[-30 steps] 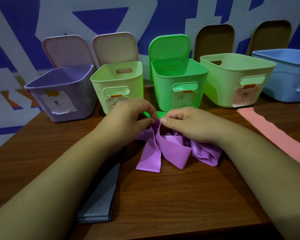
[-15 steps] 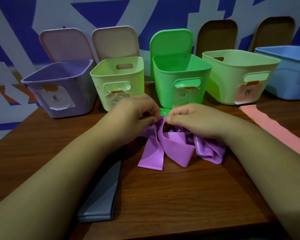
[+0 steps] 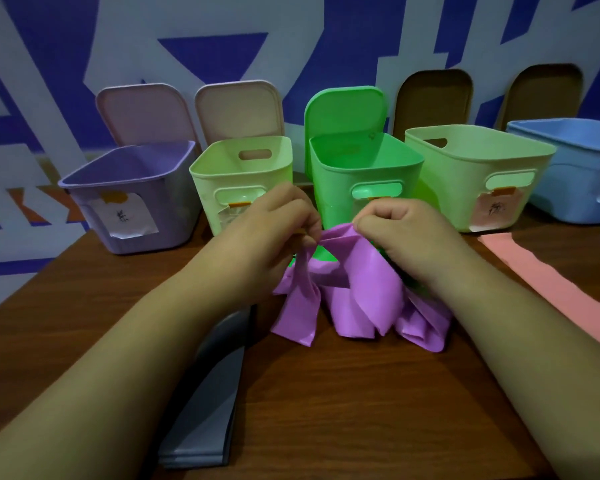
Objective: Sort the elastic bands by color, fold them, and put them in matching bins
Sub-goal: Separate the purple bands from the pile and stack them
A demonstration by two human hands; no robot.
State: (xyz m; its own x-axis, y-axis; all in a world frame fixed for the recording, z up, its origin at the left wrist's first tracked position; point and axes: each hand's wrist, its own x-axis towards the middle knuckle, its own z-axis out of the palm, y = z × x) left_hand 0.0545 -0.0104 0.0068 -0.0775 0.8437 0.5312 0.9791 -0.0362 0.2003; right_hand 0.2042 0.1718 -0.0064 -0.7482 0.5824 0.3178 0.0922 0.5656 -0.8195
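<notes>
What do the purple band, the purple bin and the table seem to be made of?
The purple band looks like thin rubber or latex sheet, smooth with a faint sheen: it hangs in limp folds and catches light. The purple bin looks like moulded plastic with a matte finish: stiff walls and a rolled rim. The table shows brown wood grain, though it may be laminate.

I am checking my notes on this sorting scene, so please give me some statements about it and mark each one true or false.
1. Both the left hand and the right hand pinch the purple band. True.
2. The pink band lies inside the blue bin. False: it lies flat on the table.
3. The grey band lies folded on the table. True.
4. The purple bin stands at the right end of the row. False: it stands at the left end.
</notes>
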